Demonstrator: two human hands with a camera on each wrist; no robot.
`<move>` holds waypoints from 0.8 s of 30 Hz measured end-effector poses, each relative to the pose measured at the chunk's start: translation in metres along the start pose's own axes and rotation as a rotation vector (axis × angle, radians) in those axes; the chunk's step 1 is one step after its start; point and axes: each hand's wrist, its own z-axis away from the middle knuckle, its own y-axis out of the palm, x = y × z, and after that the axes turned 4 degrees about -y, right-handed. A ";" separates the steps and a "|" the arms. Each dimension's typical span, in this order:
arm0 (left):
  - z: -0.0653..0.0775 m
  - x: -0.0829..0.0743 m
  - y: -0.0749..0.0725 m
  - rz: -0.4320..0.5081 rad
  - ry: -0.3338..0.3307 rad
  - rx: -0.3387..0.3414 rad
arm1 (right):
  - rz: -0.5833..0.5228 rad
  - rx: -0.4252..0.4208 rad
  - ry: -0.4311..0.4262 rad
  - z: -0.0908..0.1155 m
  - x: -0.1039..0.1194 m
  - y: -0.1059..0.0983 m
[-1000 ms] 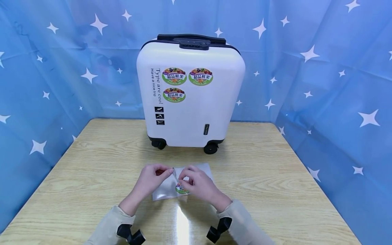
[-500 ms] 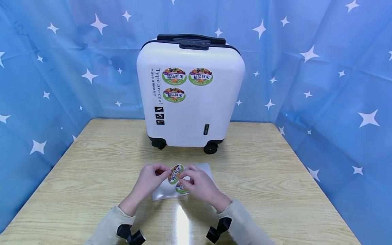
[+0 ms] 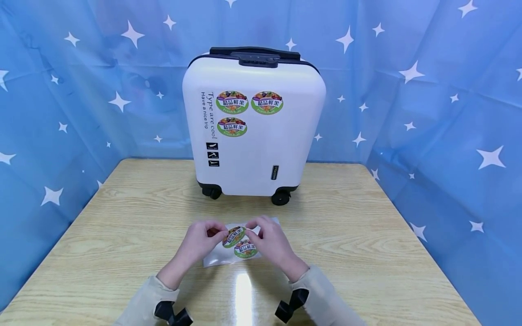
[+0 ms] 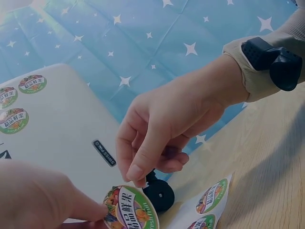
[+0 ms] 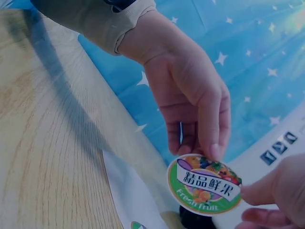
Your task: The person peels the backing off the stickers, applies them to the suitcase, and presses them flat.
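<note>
Your left hand (image 3: 200, 238) pinches one edge of a loose sticker (image 3: 234, 237) between thumb and fingers, and your right hand (image 3: 270, 240) grips the other edge, so the oval is held between the two with its print toward you, in front of the white suitcase (image 3: 253, 154) and well apart from it. Beneath your hands, on the table (image 3: 346, 226) in front of the suitcase's base, lies the backing sheet (image 3: 216, 259); one printed oval (image 3: 245, 249) on it shows from above, while the left wrist view makes out two (your right hand may well be hiding the other from the head camera). Farther out, on the upper part of the suitcase's front face, sit three matching stickers (image 3: 267, 103): a pair side by side and one below the left of that pair, just beside the suitcase's lettering (image 3: 207, 113). As I judge it, you have three done and a fourth half done, off its sheet but not yet on the suitcase; the ovals on the sheet look like what is left, though I cannot tell how many you mean to use
</note>
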 end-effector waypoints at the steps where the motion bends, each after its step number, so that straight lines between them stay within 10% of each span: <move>1: 0.000 0.000 0.000 -0.001 0.004 0.004 | -0.003 -0.003 0.004 0.000 0.000 0.000; 18: 0.001 -0.001 0.002 -0.017 0.058 0.040 | -0.032 0.011 -0.009 0.001 -0.003 0.002; 24: 0.000 -0.002 0.002 -0.031 -0.016 0.020 | -0.052 0.060 -0.009 0.001 -0.005 0.001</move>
